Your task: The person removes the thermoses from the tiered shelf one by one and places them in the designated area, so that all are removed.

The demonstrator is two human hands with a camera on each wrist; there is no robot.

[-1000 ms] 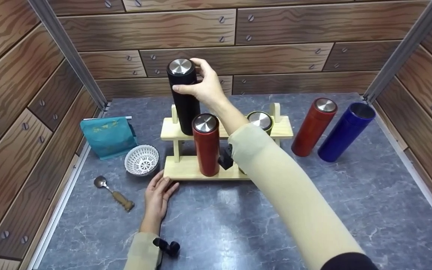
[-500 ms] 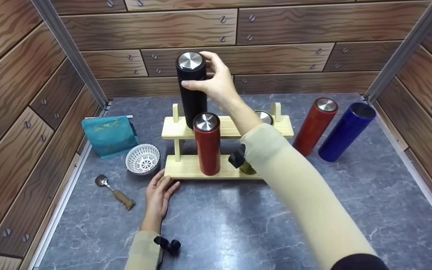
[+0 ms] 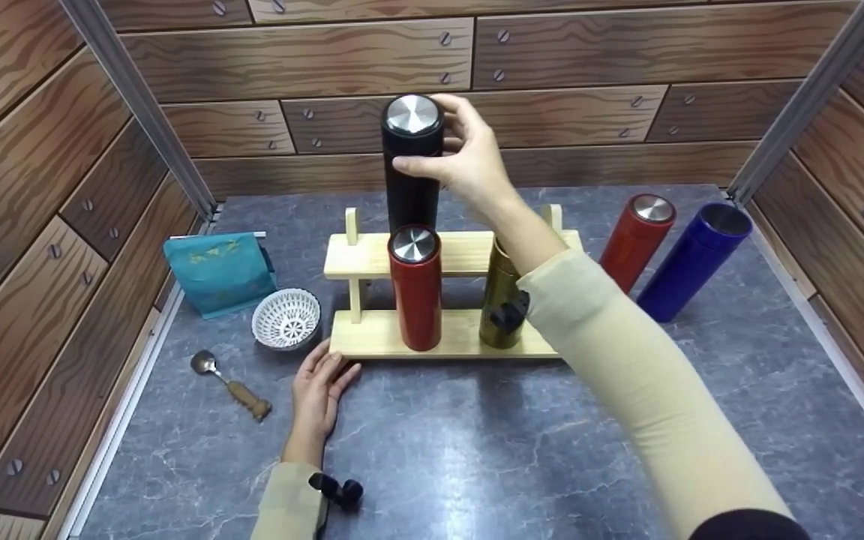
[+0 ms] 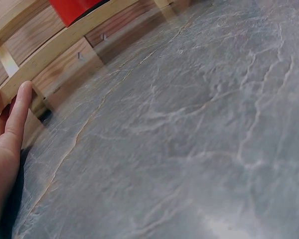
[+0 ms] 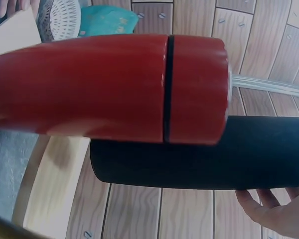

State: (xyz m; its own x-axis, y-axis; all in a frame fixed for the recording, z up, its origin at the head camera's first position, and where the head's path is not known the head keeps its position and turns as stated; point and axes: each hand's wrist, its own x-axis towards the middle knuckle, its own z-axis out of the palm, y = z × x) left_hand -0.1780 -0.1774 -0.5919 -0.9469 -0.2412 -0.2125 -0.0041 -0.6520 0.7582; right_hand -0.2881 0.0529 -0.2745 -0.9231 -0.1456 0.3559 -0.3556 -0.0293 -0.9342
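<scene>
My right hand (image 3: 471,161) grips the upper part of a black thermos flask (image 3: 411,180) with a silver lid, holding it upright over the upper shelf of a small two-tier wooden rack (image 3: 357,259). A red flask (image 3: 418,300) on the lower shelf hides the black one's base in the head view. In the right wrist view the black flask (image 5: 199,154) lies behind the red one (image 5: 114,89), its base seemingly just off the shelf. My left hand (image 3: 313,394) holds the rack's front left corner. A gold flask (image 3: 503,300) stands on the lower shelf, partly behind my right wrist.
Right of the rack stand another red flask (image 3: 638,232) and a blue lidless flask (image 3: 694,262), both partly behind the right arm. On the left are a teal pouch (image 3: 220,274), a white lattice bowl (image 3: 286,319) and a spoon (image 3: 233,386) with a wooden handle.
The right hand has carried the black flask to the right and slightly up, to behind the red flask. More of the gold flask now shows. The left hand stays at the rack's corner.
</scene>
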